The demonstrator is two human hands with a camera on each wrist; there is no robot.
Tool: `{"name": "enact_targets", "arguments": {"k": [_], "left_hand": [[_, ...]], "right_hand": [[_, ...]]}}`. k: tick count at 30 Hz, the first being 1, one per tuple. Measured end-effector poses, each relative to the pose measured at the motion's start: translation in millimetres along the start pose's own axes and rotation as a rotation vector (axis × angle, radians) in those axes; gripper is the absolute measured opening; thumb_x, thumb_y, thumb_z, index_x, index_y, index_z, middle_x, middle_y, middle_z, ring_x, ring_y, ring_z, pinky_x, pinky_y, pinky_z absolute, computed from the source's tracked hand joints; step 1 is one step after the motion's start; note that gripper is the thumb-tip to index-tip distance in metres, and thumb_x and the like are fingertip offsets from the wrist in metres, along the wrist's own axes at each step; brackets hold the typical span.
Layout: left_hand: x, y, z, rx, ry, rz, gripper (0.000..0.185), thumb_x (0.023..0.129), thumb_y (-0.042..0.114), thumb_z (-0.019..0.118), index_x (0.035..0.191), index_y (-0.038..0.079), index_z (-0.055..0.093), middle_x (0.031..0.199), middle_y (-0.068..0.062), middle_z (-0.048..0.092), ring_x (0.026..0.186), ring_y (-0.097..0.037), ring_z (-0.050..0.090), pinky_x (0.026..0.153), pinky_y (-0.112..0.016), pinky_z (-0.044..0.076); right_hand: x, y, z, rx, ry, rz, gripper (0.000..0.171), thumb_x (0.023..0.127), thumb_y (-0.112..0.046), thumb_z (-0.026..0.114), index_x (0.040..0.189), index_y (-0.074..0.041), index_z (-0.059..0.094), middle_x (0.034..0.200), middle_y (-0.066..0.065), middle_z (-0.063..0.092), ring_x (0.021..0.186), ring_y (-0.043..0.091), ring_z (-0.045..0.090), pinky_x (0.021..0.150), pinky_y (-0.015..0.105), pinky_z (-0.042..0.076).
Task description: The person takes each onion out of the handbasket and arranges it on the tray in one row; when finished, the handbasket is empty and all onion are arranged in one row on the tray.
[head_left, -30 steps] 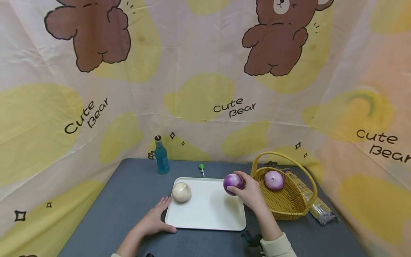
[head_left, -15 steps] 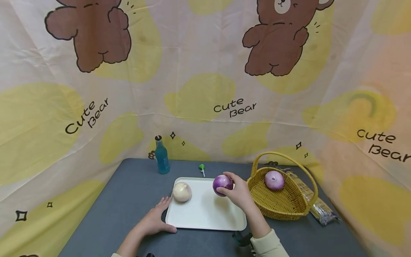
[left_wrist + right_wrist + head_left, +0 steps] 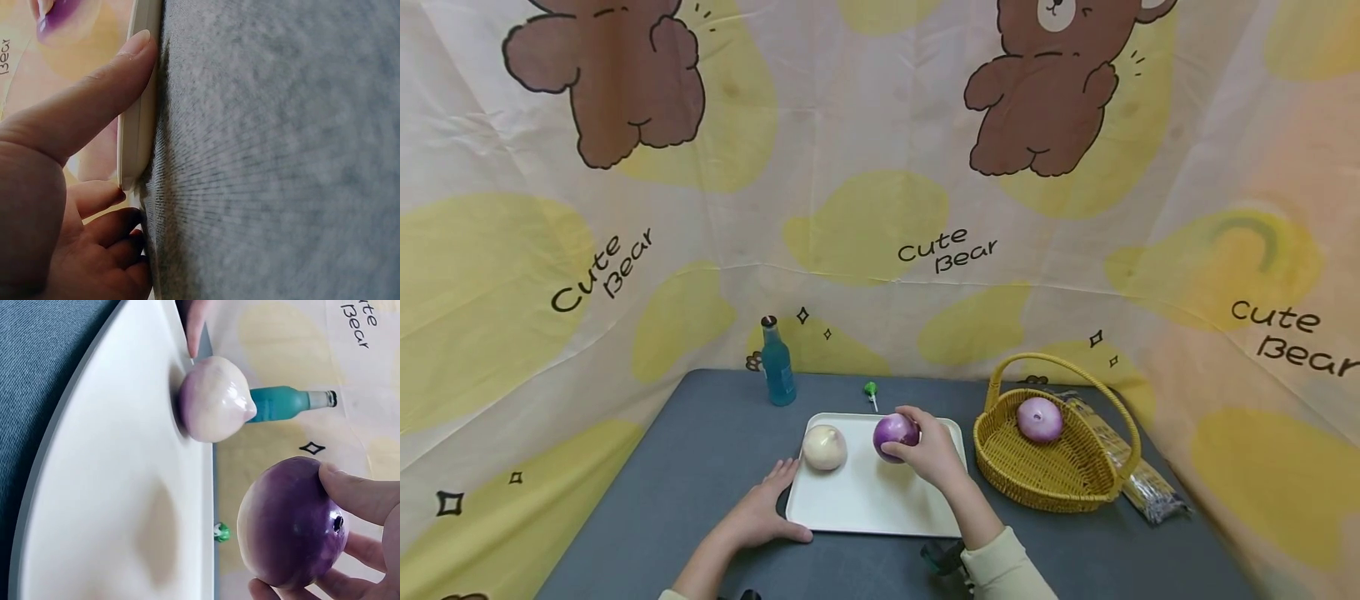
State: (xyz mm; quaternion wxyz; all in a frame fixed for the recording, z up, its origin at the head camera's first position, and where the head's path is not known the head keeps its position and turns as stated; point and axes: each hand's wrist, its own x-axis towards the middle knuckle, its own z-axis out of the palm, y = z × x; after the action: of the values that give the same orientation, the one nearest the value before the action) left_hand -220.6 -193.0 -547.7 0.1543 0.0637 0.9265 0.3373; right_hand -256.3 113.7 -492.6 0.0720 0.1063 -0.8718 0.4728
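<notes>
My right hand (image 3: 934, 450) grips a purple onion (image 3: 893, 438) between thumb and fingers above the white tray (image 3: 872, 508). In the right wrist view that onion (image 3: 287, 525) is clear of the tray, with a shadow below it. A pale onion (image 3: 824, 447) sits on the tray's left side; the right wrist view shows a purple flush on this onion (image 3: 212, 400). My left hand (image 3: 760, 512) is spread at the tray's near left corner. Its thumb (image 3: 106, 87) lies against the tray wall (image 3: 145, 94), with the fingers along the other side.
A yellow wicker basket (image 3: 1052, 500) with a tall handle stands right of the tray, with another purple onion (image 3: 1040, 419) in it. Behind it lies a clear packet (image 3: 1153, 492). A blue bottle (image 3: 778, 371) and a green lollipop (image 3: 871, 390) are beyond the tray.
My right hand has carried the purple onion leftward over the tray, away from the basket and closer to the pale onion. The left hand has stayed at the tray corner.
</notes>
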Motion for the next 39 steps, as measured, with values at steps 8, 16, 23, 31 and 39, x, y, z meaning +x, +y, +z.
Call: {"name": "enact_targets", "arguments": {"k": [8, 16, 23, 31, 39], "left_hand": [[-1.6, 1.7, -0.3, 0.008, 0.005, 0.002, 0.126, 0.060, 0.050, 0.095, 0.159, 0.004, 0.030, 0.165, -0.022, 0.026, 0.153, -0.046, 0.017, 0.114, -0.073, 0.019], [-1.8, 2.6, -0.7, 0.022, 0.006, 0.020, 0.126, 0.061, 0.051, 0.094, 0.158, 0.003, 0.030, 0.164, -0.022, 0.026, 0.153, -0.046, 0.017, 0.114, -0.073, 0.020], [-2.9, 1.0, 0.2, 0.009, 0.006, 0.026, 0.126, 0.061, 0.051, 0.094, 0.158, 0.003, 0.029, 0.164, -0.023, 0.026, 0.152, -0.048, 0.017, 0.114, -0.074, 0.019], [-3.7, 1.0, -0.7, 0.013, 0.007, 0.028, 0.125, 0.062, 0.051, 0.094, 0.158, 0.004, 0.030, 0.164, -0.022, 0.026, 0.152, -0.047, 0.017, 0.114, -0.074, 0.019], [-2.9, -0.4, -0.4, 0.012, 0.007, 0.025, 0.125, 0.062, 0.052, 0.093, 0.158, 0.003, 0.030, 0.164, -0.022, 0.026, 0.152, -0.047, 0.017, 0.113, -0.074, 0.020]], "right_hand": [[10, 3, 16, 0.001, -0.034, -0.019, 0.063, 0.077, -0.025, 0.089, 0.131, -0.006, 0.064, 0.124, 0.018, 0.068, 0.113, 0.035, 0.065, 0.095, 0.054, 0.053], [17, 9, 32, 0.015, -0.069, 0.030, 0.061, 0.077, -0.025, 0.089, 0.130, -0.005, 0.065, 0.125, 0.018, 0.068, 0.113, 0.035, 0.065, 0.095, 0.054, 0.053], [21, 17, 45, 0.034, -0.086, 0.052, 0.063, 0.075, -0.023, 0.090, 0.130, -0.005, 0.065, 0.126, 0.019, 0.068, 0.114, 0.035, 0.065, 0.097, 0.054, 0.052], [23, 20, 54, 0.006, -0.115, 0.085, 0.066, 0.078, -0.028, 0.089, 0.134, -0.006, 0.062, 0.130, 0.020, 0.065, 0.118, 0.038, 0.063, 0.098, 0.054, 0.052], [21, 22, 54, -0.028, -0.154, 0.100, 0.075, 0.080, -0.036, 0.086, 0.142, -0.008, 0.055, 0.133, 0.021, 0.063, 0.120, 0.038, 0.061, 0.099, 0.055, 0.050]]}}
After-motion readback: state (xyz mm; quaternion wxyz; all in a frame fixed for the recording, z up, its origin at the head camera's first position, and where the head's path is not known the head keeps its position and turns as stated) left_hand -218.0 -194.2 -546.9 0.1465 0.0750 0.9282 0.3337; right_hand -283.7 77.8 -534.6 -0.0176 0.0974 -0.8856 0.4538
